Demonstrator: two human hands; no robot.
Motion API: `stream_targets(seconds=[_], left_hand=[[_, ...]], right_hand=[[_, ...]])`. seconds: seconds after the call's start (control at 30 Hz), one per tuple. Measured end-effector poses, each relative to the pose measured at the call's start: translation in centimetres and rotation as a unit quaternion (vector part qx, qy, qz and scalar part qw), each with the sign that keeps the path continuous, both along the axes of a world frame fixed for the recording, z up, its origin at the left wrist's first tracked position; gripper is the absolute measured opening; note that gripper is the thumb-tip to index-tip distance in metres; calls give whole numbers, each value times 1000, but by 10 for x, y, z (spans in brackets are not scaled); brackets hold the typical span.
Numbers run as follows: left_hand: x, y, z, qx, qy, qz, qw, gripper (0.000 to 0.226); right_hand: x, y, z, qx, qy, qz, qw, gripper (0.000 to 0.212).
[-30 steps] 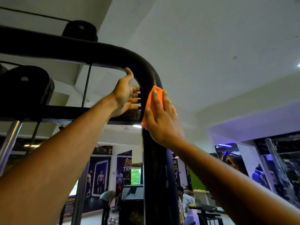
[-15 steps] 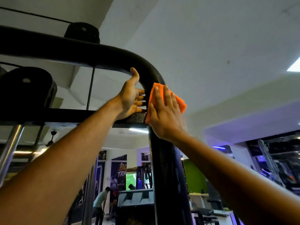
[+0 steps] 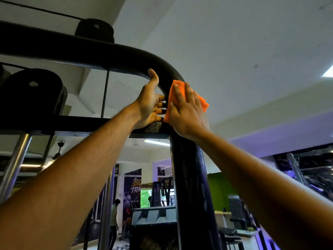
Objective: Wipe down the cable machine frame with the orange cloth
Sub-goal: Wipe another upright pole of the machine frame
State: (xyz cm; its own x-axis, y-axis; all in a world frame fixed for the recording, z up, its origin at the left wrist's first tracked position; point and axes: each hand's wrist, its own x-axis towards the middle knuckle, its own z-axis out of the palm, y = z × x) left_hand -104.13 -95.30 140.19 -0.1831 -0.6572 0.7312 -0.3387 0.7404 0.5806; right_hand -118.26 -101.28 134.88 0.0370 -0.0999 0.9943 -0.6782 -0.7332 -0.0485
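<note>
Right hand [image 3: 187, 112] presses orange cloth [image 3: 201, 101] on frame [image 3: 126, 56] (poster [image 3: 134, 190]: "TRA").

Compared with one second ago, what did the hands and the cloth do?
The right hand slid the orange cloth a little up the frame toward its bend, pressing it flat. The left hand kept gripping the frame beside it.

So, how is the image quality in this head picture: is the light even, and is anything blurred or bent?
Head view: light is uneven; the black frame is nearly a silhouette against the bright ceiling, while the orange cloth and both hands, left hand and right hand, are sharp. A ceiling light glares at the right edge. Wide-angle distortion stretches the forearms; the background is dim and soft.
</note>
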Motion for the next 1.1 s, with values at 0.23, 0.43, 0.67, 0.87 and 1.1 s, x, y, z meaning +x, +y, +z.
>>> stream_targets(seconds=[0.23,0.43,0.67,0.87,1.1], left_hand=[[-15,15,-19,-72,-17,40,996,103],[-26,28,-59,-150,-37,50,987,76],[8,4,-119,-366,-27,183,912,45],[15,-3,-145,-146,-69,217,963,67],[4,-1,-126,9,-18,74,997,63]], right_hand=[[-2,7,-83,11,3,30,999,68],[-9,-2,-113,27,3,40,999,75],[2,7,-133,2,-19,31,999,74],[-7,0,-201,18,27,-20,999,80],[8,3,-163,4,-1,-54,999,65]])
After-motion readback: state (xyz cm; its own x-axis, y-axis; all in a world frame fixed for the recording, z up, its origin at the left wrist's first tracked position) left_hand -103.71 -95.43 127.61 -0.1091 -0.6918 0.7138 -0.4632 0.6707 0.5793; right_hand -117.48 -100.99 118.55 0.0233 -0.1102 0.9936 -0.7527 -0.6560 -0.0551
